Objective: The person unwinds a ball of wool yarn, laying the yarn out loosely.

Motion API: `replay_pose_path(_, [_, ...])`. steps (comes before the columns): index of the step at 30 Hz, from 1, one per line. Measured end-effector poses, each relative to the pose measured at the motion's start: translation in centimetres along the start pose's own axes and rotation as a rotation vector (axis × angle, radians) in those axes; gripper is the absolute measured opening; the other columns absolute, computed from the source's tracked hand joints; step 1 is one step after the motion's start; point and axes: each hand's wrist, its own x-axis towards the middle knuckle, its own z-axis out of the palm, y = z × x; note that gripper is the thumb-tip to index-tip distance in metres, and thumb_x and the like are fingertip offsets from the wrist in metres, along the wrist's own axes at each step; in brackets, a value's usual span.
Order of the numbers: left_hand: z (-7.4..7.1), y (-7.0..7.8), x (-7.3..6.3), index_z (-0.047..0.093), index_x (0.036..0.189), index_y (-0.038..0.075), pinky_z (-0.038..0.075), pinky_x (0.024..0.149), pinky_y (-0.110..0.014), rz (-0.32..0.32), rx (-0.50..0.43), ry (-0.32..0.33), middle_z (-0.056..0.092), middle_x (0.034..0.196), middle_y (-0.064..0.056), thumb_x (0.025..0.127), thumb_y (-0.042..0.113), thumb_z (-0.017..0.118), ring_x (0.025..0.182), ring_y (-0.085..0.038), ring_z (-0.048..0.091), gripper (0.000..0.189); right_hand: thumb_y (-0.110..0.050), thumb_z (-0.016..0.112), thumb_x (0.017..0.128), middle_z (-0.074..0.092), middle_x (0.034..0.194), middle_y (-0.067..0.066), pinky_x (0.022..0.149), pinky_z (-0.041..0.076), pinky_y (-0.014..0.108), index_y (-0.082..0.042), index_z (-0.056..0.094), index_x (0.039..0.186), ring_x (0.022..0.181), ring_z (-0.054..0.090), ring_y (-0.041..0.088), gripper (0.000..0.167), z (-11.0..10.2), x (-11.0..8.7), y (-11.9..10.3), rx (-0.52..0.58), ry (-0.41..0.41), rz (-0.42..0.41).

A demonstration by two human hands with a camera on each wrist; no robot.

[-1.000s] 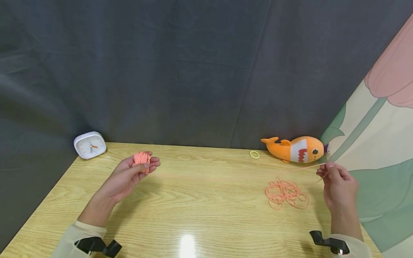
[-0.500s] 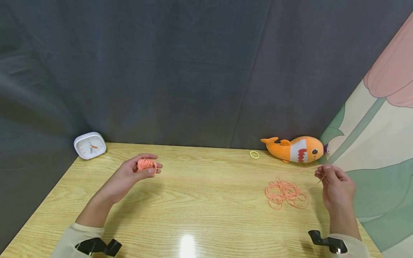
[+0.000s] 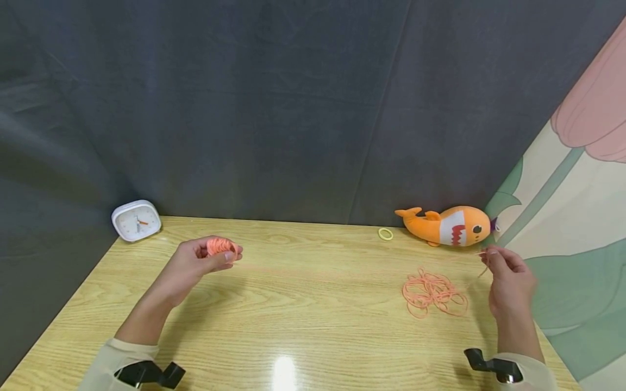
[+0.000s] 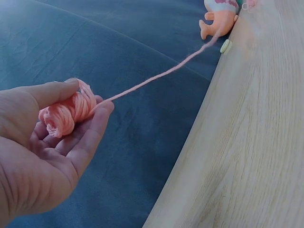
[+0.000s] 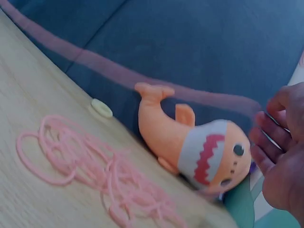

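My left hand (image 3: 198,266) holds a small wound ball of coral yarn (image 4: 69,111) between thumb and fingers, above the table's left side. From it a single yarn strand (image 4: 161,74) stretches across to the right, blurred in the right wrist view. At the right, my right hand (image 3: 511,279) pinches that strand between thumb and fingertips, with a bit of yarn hanging below. A loose tangle of coral yarn (image 3: 434,293) lies on the table just left of the right hand.
An orange shark plush (image 3: 447,225) lies at the back right, close beyond the right hand. Left of it is a yellow ring (image 3: 385,234). A white clock (image 3: 136,220) stands at the back left corner. Dark cloth (image 3: 274,108) hangs behind the wooden table (image 3: 313,320).
My left hand has turned the yarn ball, and its fingers have closed more around it. The right hand has drifted slightly left, still pinching the strand. The tangle stays put.
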Motion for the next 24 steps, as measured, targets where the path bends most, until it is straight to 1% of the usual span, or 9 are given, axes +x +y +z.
replay_pose_path(3, [0.0, 0.1, 0.0, 0.067, 0.122, -0.007, 0.06, 0.091, -0.026, 0.006, 0.001, -0.012, 0.078, 0.108, 0.005, 0.099, 0.017, 0.071, 0.103, -0.007, 0.073, 0.034, -0.007, 0.075, 0.093, 0.073, 0.093, 0.001, 0.082, 0.057, 0.012, -0.001, 0.075, 0.103, 0.089, 0.072, 0.01, 0.012, 1.5, -0.7, -0.8, 0.024, 0.063, -0.04])
replay_pose_path(5, [0.0, 0.1, 0.0, 0.067, 0.121, -0.006, 0.06, 0.092, -0.027, 0.012, 0.006, -0.021, 0.078, 0.108, 0.004, 0.099, 0.018, 0.071, 0.104, -0.008, 0.073, 0.033, -0.004, 0.074, 0.093, 0.073, 0.097, 0.004, 0.084, 0.058, 0.014, 0.002, 0.074, 0.105, 0.091, 0.073, 0.012, 0.014, 2.8, -1.6, -1.2, 0.051, 0.037, -0.073])
replay_pose_path(6, [0.0, 0.1, 0.0, 0.067, 0.121, -0.006, 0.06, 0.092, -0.027, 0.014, 0.009, -0.027, 0.078, 0.108, 0.004, 0.099, 0.018, 0.071, 0.104, -0.008, 0.073, 0.033, -0.004, 0.075, 0.093, 0.073, 0.098, 0.005, 0.085, 0.058, 0.015, 0.003, 0.074, 0.107, 0.092, 0.073, 0.014, 0.016, 3.6, -2.2, -1.3, 0.061, 0.007, -0.086])
replay_pose_path(9, [0.0, 0.1, -0.1, 0.067, 0.122, -0.005, 0.06, 0.093, -0.026, 0.016, 0.018, -0.041, 0.077, 0.109, 0.004, 0.099, 0.019, 0.07, 0.104, -0.008, 0.073, 0.033, -0.001, 0.072, 0.094, 0.074, 0.099, 0.007, 0.088, 0.059, 0.02, 0.009, 0.071, 0.11, 0.092, 0.074, 0.016, 0.019, 6.3, -4.1, -0.6, 0.039, -0.123, -0.141])
replay_pose_path(13, [0.0, 0.2, -0.1, 0.067, 0.121, -0.004, 0.059, 0.093, -0.026, 0.018, 0.026, -0.055, 0.077, 0.109, 0.003, 0.099, 0.018, 0.07, 0.104, -0.01, 0.073, 0.031, -0.004, 0.067, 0.099, 0.078, 0.097, 0.001, 0.093, 0.058, 0.021, 0.013, 0.068, 0.113, 0.092, 0.074, 0.012, 0.021, 10.4, -6.8, 2.3, -0.134, -0.372, -0.173])
replay_pose_path(16, [0.1, 0.2, -0.2, 0.067, 0.12, -0.004, 0.06, 0.093, -0.027, 0.027, 0.028, -0.071, 0.077, 0.109, 0.002, 0.099, 0.017, 0.07, 0.104, -0.012, 0.073, 0.03, -0.009, 0.066, 0.101, 0.078, 0.101, -0.002, 0.095, 0.057, 0.022, 0.013, 0.064, 0.117, 0.096, 0.073, 0.009, 0.027, 13.5, -9.2, 5.1, -0.262, -0.573, -0.157])
replay_pose_path(18, [0.2, 0.2, -0.2, 0.067, 0.12, -0.004, 0.06, 0.093, -0.028, 0.03, 0.023, -0.084, 0.077, 0.109, 0.001, 0.1, 0.017, 0.07, 0.104, -0.013, 0.073, 0.03, -0.01, 0.067, 0.101, 0.076, 0.104, -0.001, 0.095, 0.058, 0.024, 0.014, 0.063, 0.119, 0.098, 0.072, 0.009, 0.031, 15.5, -10.8, 6.9, -0.297, -0.686, -0.133])
replay_pose_path(21, [0.4, 0.1, -0.3, 0.067, 0.121, -0.004, 0.06, 0.093, -0.028, 0.032, 0.01, -0.095, 0.077, 0.11, 0.001, 0.1, 0.018, 0.07, 0.105, -0.012, 0.073, 0.031, -0.011, 0.068, 0.1, 0.075, 0.106, 0.003, 0.095, 0.059, 0.027, 0.01, 0.066, 0.118, 0.099, 0.071, 0.008, 0.028, 18.0, -13.1, 9.0, -0.326, -0.811, -0.097])
replay_pose_path(24, [0.5, 0.2, -0.3, 0.066, 0.122, -0.004, 0.06, 0.093, -0.029, 0.028, -0.001, -0.098, 0.077, 0.11, 0.001, 0.1, 0.019, 0.07, 0.106, -0.011, 0.073, 0.032, -0.012, 0.068, 0.1, 0.073, 0.11, 0.017, 0.095, 0.059, 0.031, 0.009, 0.067, 0.118, 0.099, 0.071, 0.008, 0.027, 20.0, -15.0, 10.7, -0.322, -0.895, -0.059])
